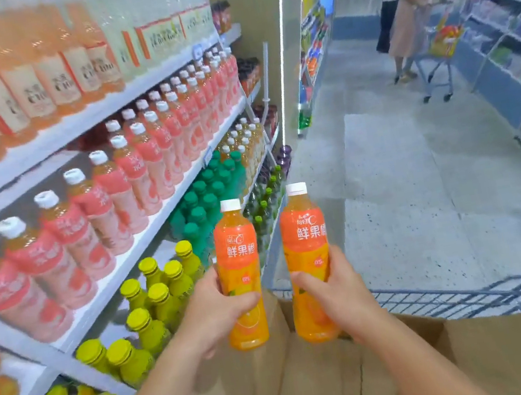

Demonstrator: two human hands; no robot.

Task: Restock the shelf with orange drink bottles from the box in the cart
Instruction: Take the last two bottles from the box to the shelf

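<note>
Open aisle floor stretches ahead and to the right of the wire cart, while the shelf edge crowds in close on the left. Two in play: the left orange drink bottle and the right orange drink bottle, both upright, just apart, above the cardboard box in the cart. The left hand has its grip wrapped round one bottle's lower half, and the right hand is curled round the other, thumb across the front.
</note>
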